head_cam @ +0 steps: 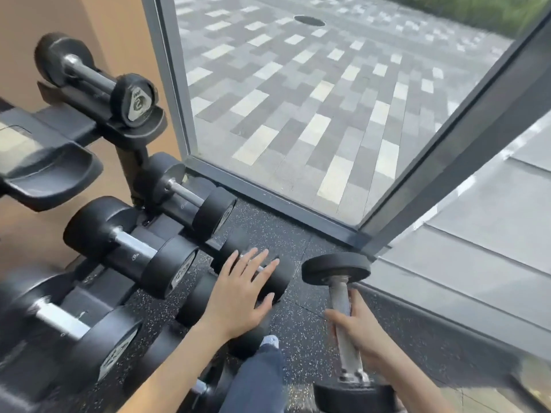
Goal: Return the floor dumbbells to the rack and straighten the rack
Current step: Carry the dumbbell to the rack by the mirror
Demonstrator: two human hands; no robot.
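Note:
A black dumbbell rack (89, 296) fills the left side. Its lower tier carries three dumbbells, one of them (131, 248) in the middle. On the upper tier rests a small dumbbell (98, 76) marked 2, beside an empty cradle (50, 177). Two black dumbbells lie on the speckled floor; my left hand (241, 293) hovers flat and open over the farther floor dumbbell (277, 278), and the nearer one (196, 299) sits under my wrist. My right hand (357, 332) grips the chrome handle of another dumbbell (337, 268), held nearly upright above the floor.
A glass wall in a dark metal frame (268, 195) meets the rubber floor (298, 323) just beyond the dumbbells, forming a corner at the right. My leg in dark blue trousers (256, 380) is at the bottom centre. A tan wall stands behind the rack.

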